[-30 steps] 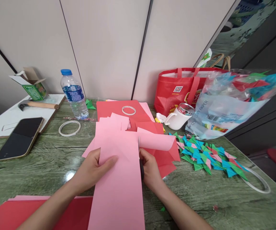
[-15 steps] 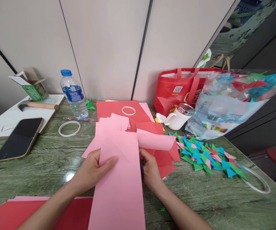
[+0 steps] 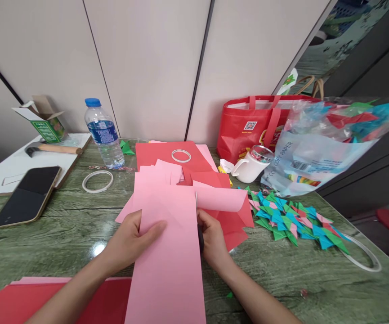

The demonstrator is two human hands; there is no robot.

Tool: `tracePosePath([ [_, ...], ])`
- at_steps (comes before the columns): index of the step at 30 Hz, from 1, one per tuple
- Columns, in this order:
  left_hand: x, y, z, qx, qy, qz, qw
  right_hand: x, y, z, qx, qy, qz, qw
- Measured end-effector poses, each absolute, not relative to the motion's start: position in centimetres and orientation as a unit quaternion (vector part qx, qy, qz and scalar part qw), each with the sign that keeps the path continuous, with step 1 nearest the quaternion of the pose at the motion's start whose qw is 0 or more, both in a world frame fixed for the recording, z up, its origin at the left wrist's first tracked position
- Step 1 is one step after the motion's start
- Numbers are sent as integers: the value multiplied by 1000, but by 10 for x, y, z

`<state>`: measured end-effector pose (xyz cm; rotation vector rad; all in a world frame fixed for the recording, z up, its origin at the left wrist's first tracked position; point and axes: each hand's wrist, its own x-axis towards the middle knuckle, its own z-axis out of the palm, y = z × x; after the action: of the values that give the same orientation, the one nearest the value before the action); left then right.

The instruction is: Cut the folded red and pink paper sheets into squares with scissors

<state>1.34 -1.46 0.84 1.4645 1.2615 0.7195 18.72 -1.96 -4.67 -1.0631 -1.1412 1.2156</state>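
Observation:
My left hand is closed on the left edge of a long pink paper sheet, thumb on top and fingers underneath. At the sheet's right edge, my right hand is closed round the dark handle of a pair of scissors. Most of the scissors is hidden by the paper and my fingers; a bit of blade shows at the cut. Right of the blade, a pink strip curls away. Under the sheet lie loose red and pink papers.
Folded green, blue and pink paper pieces lie at right, before a plastic bag, a white mug and a red bag. At left are a water bottle, a phone, a sickle and a white ring.
Almost nothing differs. Both hands keep their places, and the pink sheet and its curled strip look nearly the same.

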Motion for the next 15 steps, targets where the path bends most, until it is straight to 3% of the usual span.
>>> tracePosePath([
  [15,14,-15,6,619,501,295,527,192,-17,-48,-453,-510,485,547],
])
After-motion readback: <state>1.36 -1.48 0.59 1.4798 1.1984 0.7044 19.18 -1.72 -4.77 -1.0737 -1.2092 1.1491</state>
